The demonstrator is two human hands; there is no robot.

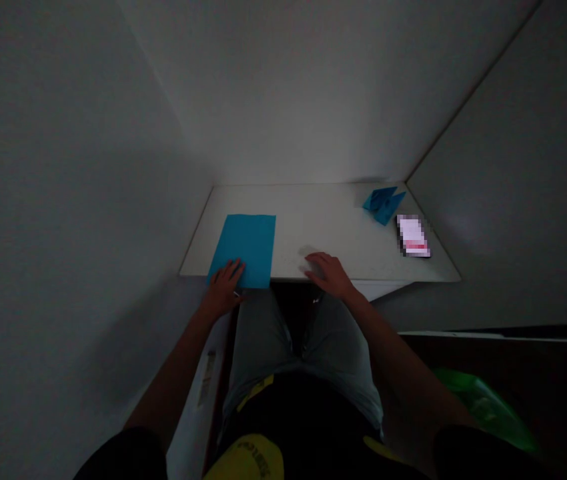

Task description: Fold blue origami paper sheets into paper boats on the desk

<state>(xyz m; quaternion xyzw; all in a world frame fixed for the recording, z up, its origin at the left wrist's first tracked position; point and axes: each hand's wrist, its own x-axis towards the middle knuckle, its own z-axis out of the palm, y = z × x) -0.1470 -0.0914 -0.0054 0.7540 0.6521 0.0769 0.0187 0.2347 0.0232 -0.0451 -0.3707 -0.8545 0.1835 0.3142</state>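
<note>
A flat sheet of blue paper (248,243) lies on the left half of a white tabletop (318,213), its near edge reaching just past the table's front edge. On the sheet's near left corner rests my left hand (224,287), fingers spread. My right hand (331,275) is at the front edge of the table, right of the paper and apart from it. Its fingers are slightly curled and parted, with nothing between them. Toward the back right corner stands a folded blue paper shape (383,205).
A phone with a lit, blurred screen (413,236) lies near the table's right edge. Walls close in the table at the back and sides. Below on the right, a green plastic bag or container (488,407) sits on the dark floor.
</note>
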